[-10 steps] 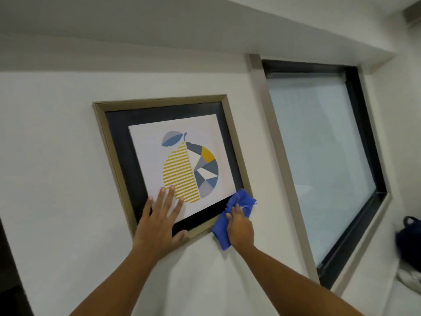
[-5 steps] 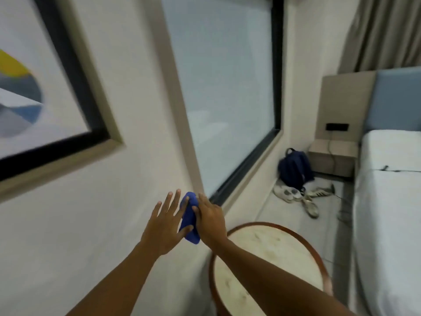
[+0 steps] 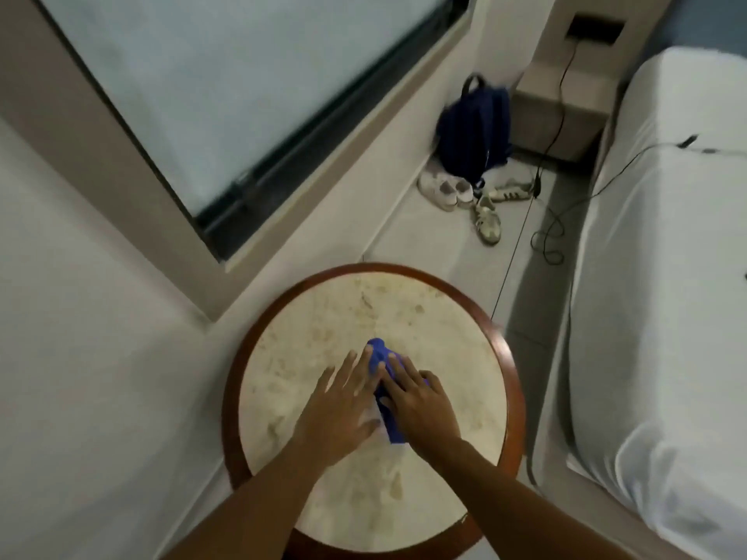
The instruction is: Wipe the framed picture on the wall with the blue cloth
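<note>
The blue cloth (image 3: 382,381) is bunched between my two hands, low over the round table (image 3: 513,402). My right hand (image 3: 420,406) lies over it with fingers curled around the fabric. My left hand (image 3: 343,406) rests flat beside it, fingers spread, its fingertips touching the cloth's left edge. The framed picture is out of view.
The round table has a pale stone top and a brown wooden rim. A window (image 3: 226,90) fills the wall at upper left. A dark blue backpack (image 3: 475,131) and shoes (image 3: 465,196) lie on the floor beyond. A white bed (image 3: 663,276) runs along the right.
My view swung from the picture on the wall down to the round table. Both hands left the frame and came down together with the blue cloth over the tabletop.
</note>
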The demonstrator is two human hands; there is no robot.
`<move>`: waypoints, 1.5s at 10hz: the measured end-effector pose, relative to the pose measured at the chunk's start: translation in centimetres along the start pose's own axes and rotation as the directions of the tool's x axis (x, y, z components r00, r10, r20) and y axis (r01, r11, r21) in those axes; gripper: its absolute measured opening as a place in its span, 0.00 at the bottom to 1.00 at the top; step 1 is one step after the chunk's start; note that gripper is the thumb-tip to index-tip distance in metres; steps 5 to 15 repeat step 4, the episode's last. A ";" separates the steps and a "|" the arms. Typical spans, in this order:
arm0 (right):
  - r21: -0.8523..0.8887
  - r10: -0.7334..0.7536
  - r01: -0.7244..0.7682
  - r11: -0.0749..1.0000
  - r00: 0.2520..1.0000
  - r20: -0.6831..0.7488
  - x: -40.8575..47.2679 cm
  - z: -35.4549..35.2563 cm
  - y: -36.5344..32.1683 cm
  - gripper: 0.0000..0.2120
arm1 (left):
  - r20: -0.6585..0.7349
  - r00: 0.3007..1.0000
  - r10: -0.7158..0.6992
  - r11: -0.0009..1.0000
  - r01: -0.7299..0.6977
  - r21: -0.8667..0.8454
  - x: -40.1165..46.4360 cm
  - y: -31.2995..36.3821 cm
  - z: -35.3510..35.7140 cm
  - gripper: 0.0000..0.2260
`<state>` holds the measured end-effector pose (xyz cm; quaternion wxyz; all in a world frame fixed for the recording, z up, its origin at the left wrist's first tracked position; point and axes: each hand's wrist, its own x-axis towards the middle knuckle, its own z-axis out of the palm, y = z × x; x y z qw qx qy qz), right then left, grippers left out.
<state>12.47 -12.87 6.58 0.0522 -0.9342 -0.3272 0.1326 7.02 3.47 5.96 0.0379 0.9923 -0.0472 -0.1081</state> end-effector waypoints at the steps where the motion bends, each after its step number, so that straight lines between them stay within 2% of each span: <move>1: -0.002 -0.007 0.007 1.000 0.997 0.080 1.4 7.7 1.3 0.29 | 0.122 0.990 0.071 0.990 -0.085 0.114 2.8 -0.3 6.7 0.33; 2: 0.042 0.005 -0.004 0.999 0.999 -0.042 2.0 13.8 2.0 0.31 | 0.108 0.993 0.045 0.996 -0.053 0.075 3.8 -0.8 12.5 0.31; 3: 0.069 -0.023 0.027 0.997 0.998 -0.064 2.8 12.9 2.6 0.31 | 0.101 0.993 0.058 0.997 -0.062 0.042 4.4 -1.5 11.5 0.32; 4: 0.109 -0.093 0.073 0.991 0.976 0.197 3.7 6.7 3.0 0.30 | 0.230 0.968 0.102 0.992 -0.118 0.055 4.4 -1.3 6.5 0.33; 15: 0.109 -0.093 0.073 0.991 0.976 0.197 3.7 6.7 3.0 0.30 | 0.230 0.968 0.102 0.992 -0.118 0.055 4.4 -1.3 6.5 0.33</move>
